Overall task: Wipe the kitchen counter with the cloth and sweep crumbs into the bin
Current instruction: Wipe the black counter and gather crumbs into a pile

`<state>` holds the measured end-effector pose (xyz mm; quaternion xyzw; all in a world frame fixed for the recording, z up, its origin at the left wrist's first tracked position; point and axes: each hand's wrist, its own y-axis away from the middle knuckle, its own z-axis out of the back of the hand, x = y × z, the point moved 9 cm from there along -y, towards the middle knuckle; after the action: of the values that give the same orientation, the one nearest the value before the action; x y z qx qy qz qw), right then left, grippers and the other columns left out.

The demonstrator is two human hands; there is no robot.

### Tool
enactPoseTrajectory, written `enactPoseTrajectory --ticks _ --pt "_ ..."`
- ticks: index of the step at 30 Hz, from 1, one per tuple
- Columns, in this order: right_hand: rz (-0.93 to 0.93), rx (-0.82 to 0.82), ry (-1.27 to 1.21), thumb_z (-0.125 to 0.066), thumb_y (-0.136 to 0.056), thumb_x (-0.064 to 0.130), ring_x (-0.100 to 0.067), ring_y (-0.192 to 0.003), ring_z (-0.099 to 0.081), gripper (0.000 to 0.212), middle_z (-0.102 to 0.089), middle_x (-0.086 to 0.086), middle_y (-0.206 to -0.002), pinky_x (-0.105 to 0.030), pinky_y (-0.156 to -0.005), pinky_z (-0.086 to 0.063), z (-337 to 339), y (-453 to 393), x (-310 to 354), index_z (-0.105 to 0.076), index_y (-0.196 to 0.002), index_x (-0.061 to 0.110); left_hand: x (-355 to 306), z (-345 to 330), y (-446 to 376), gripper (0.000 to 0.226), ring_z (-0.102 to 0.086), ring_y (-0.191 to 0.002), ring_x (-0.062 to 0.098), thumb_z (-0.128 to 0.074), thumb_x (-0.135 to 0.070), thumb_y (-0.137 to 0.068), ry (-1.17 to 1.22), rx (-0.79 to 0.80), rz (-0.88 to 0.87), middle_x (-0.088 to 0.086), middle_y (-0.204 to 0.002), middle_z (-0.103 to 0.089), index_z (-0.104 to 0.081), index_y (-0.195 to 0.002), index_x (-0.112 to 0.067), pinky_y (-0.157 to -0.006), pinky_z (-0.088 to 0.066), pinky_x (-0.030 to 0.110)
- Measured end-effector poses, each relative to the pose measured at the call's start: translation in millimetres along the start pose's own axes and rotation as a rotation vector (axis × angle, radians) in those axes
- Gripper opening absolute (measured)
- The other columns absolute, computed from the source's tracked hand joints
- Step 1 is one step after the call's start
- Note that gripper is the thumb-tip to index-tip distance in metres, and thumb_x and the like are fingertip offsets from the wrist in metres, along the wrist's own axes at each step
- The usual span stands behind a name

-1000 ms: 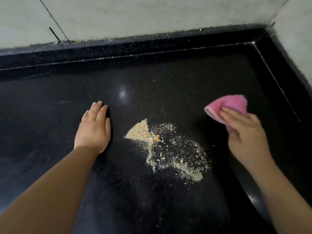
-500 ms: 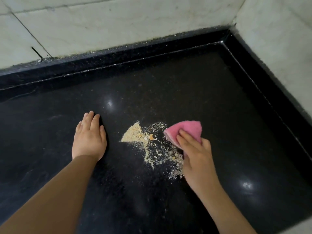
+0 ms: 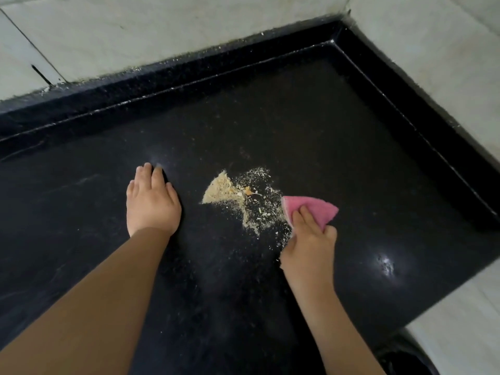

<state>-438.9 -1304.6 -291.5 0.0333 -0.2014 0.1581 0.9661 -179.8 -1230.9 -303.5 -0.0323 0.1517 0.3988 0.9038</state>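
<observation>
A pile of tan crumbs (image 3: 238, 197) lies scattered on the black stone counter (image 3: 311, 136). My right hand (image 3: 309, 243) grips a folded pink cloth (image 3: 311, 209) and presses it on the counter at the right edge of the crumbs. My left hand (image 3: 151, 201) rests flat on the counter, fingers straight, to the left of the pile and apart from it. A dark round object, possibly the bin (image 3: 405, 355), shows at the bottom right, below the counter's edge.
A raised black rim (image 3: 189, 74) runs along the back and right side of the counter, with pale tiled walls (image 3: 162, 31) behind it. The counter's front edge drops off at the lower right to a light floor (image 3: 460, 320).
My right hand swept the pink cloth leftward from the counter's right side into the crumbs, pushing the right part of the pile together. My left hand stayed flat in place.
</observation>
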Motion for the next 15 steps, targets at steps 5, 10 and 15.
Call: enactPoseTrajectory --ticks 5,10,15 --pt "0.064 -0.080 -0.278 -0.049 -0.086 -0.005 -0.014 -0.100 -0.037 0.046 -0.052 -0.004 -0.132 -0.001 -0.085 -0.022 24.2 -8.3 41.2 -0.047 -0.130 0.006 0.6 -0.2 0.1 0.045 -0.012 -0.140 0.027 -0.029 -0.016 -0.097 0.014 -0.009 -0.012 0.017 -0.150 -0.021 -0.029 -0.138 0.002 -0.115 -0.007 0.036" --pt "0.136 -0.219 -0.097 -0.044 -0.075 -0.009 -0.038 -0.098 -0.057 0.040 -0.061 -0.020 -0.117 -0.015 -0.076 -0.023 46.9 -63.9 26.7 -0.062 -0.111 -0.006 1.6 -1.1 0.1 0.045 -0.011 -0.140 0.026 -0.030 -0.017 -0.097 0.035 -0.022 -0.016 0.016 -0.150 -0.020 -0.029 -0.139 0.001 -0.115 -0.006 0.035" --pt "0.136 -0.065 0.091 -0.040 -0.076 -0.007 -0.034 -0.111 -0.048 0.049 -0.054 -0.011 -0.130 -0.018 -0.081 -0.022 5.2 -107.7 3.3 -0.057 -0.121 0.003 2.0 -1.0 -0.7 0.046 -0.008 -0.141 0.023 -0.028 -0.019 -0.097 0.043 -0.017 -0.016 0.014 -0.151 -0.017 -0.027 -0.140 -0.001 -0.114 -0.003 0.033"
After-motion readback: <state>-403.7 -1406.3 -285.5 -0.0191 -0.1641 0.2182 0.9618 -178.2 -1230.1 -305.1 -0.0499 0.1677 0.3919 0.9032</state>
